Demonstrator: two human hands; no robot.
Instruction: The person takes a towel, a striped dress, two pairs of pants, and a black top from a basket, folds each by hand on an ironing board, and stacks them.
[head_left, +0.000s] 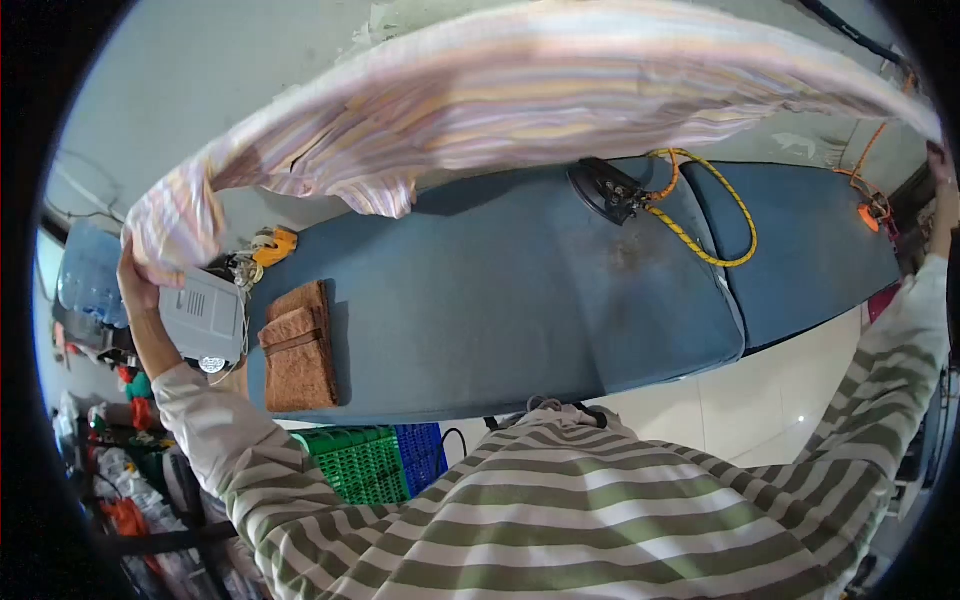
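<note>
A long striped cloth [480,90] in pink, yellow and white is stretched in the air above the far side of the blue ironing board [460,300]. My left hand [136,278] grips its left end. At the far right, my right hand [940,165] is closed at the cloth's other end. The cloth hangs in an arc with loose folds along its lower edge. Below it, a black iron [605,192] rests on the board, with a yellow cord [700,250] looping to the right. A folded brown towel [300,350] lies at the board's left end.
Green [355,465] and blue [420,455] baskets stand under the board's near edge. Left of the board are a grey-white box [203,315], an orange tape dispenser [273,246] and a large water bottle [90,272]. An orange object [868,218] with a cord sits at the right end.
</note>
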